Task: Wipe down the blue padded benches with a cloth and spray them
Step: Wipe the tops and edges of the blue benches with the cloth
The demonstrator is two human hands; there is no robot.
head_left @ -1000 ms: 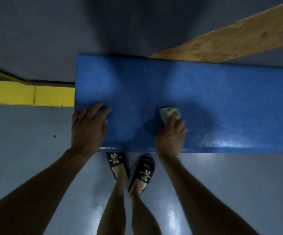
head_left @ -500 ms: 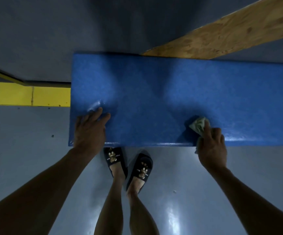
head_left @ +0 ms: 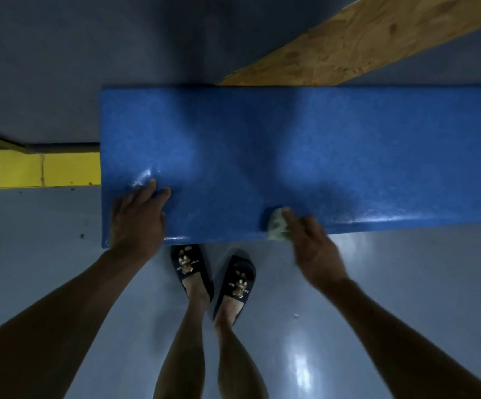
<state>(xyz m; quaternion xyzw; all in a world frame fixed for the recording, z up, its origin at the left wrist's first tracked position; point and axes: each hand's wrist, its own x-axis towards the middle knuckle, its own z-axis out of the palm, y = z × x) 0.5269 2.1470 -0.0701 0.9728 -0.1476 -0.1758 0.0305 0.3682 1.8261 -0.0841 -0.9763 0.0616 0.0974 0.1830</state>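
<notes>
One blue padded bench (head_left: pixel 305 156) fills the middle of the view, running from left of centre out past the right edge. Its vinyl top is glossy, with bright sheen near the front left corner and along the rounded front edge at the right. It stands on a smooth grey floor (head_left: pixel 406 283) that mirrors an overhead light near the bottom. Behind the bench, a plywood board (head_left: pixel 357 38) slants up toward the top right corner, its lower end meeting the bench's back edge. At the left, a yellow painted strip (head_left: pixel 32 169) on the floor runs up to the bench's left end, with a dark edge above it.

No container shows in this view.

The left hand (head_left: pixel 137 217) lies flat, palm down, on the front left corner of the bench, fingers spread slightly and stretched forward, gripping nothing; the forearm rises from the lower left. The right hand (head_left: pixel 311 249) reaches from the lower right to the front edge of the bench, somewhat blurred, its fingers curled over a small crumpled pale cloth (head_left: pixel 278 226) and pressing it against the rounded front lip, a little right of centre. The cloth pokes out to the left of the fingertips. Between the arms, two bare legs stand close to the bench in dark slippers (head_left: pixel 189 264) with bear motifs, toes just at its front edge
</notes>
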